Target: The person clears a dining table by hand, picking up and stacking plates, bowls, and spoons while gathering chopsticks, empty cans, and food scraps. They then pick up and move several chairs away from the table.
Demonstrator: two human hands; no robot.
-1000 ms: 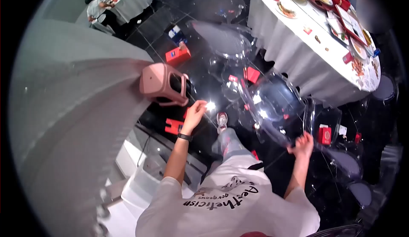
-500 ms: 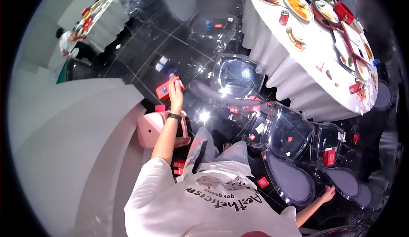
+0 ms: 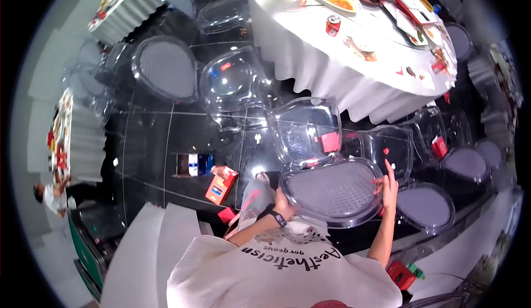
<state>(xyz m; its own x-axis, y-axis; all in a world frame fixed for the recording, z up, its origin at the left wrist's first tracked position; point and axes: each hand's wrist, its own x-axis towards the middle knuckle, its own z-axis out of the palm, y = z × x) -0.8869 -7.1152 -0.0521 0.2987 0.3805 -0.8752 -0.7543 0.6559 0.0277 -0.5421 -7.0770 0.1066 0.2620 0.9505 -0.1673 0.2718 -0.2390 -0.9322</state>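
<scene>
A clear chair with a grey textured seat [image 3: 337, 192] is right in front of my body. My left hand [image 3: 283, 205], with a dark watch on the wrist, is at the left edge of this seat, its fingers closed round the rim and partly hidden. At the right edge is my right hand [image 3: 386, 187], its fingers stretched and apart, touching or very near the rim. A red box [image 3: 222, 188] lies on the dark tiled floor to the left of my left hand, beside an open blue and white box [image 3: 193, 164].
Ahead stands a round table with a white cloth [image 3: 310, 48], bearing dishes and a red can [image 3: 333, 25]. Several clear chairs surround it. A person [image 3: 55, 197] is by another table at the far left. A grey curved partition [image 3: 149, 247] stands close on my left.
The view has turned. My left hand has let go of the red box, now on the floor, and moved to the chair. My right hand has come up to the chair's other side.
</scene>
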